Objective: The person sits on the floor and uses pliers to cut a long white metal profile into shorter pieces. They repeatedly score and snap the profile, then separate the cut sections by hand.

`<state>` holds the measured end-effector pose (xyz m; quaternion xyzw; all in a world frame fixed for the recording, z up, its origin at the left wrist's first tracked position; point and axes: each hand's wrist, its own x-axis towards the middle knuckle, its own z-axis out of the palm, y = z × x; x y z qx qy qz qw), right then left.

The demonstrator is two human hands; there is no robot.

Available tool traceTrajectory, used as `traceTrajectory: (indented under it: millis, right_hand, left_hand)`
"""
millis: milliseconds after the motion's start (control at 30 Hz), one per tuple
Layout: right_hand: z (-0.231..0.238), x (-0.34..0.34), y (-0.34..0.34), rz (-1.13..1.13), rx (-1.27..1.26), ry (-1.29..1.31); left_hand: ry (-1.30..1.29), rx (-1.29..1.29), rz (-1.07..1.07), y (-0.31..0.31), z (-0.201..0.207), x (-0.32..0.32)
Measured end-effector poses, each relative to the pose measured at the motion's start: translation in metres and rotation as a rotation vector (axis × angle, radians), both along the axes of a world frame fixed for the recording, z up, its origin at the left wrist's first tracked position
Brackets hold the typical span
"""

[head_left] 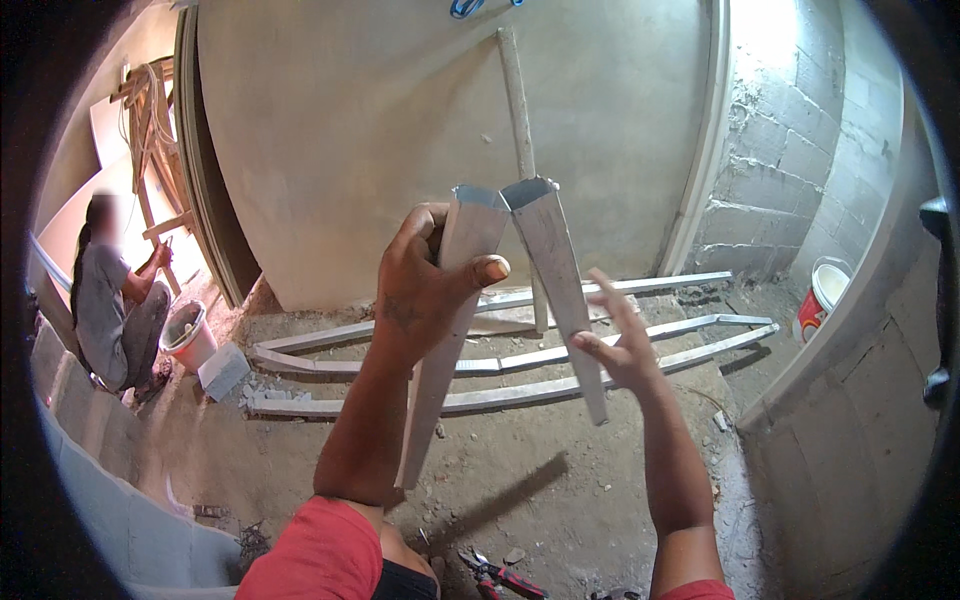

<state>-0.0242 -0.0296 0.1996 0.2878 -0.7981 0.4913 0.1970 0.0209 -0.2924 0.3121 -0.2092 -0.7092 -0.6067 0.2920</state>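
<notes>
Two grey metal channels [470,235] rise before me in an upside-down V, their cut hollow ends meeting at the top. My left hand [430,275] is wrapped round the left one, thumb across its face. The right metal channel [553,250] slants down to the right. Beside its lower part is my right hand [622,345], open, fingers spread and a little blurred. Its thumb lies at the channel's edge; whether it presses there I cannot tell. Behind them, several long bent metal strips [530,399] lie across the dirt floor.
Red-handled pliers [505,578] lie by my knee. A pole [520,120] leans on the large panel [380,130] ahead. At left a person [115,300] crouches by a bucket [190,338] and a pale block [224,372]. Another bucket [825,290] stands right, near a block wall [770,170].
</notes>
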Motion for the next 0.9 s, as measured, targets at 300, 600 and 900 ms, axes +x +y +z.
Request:
traceTrajectory:
  millis: [300,600,900]
  right_hand:
    - [-0.022,0.04,-0.061,0.335,-0.51,-0.186]
    - [-0.028,0.05,-0.067,0.198,-0.379,-0.117]
    - [0.009,0.044,0.001,-0.185,-0.111,0.249]
  left_hand:
    - [0.094,0.282,-0.134,0.04,-0.008,0.009]
    - [-0.017,0.171,-0.073,0.047,-0.027,-0.004]
    - [-0.128,-0.42,-0.047,0.018,-0.053,-0.022]
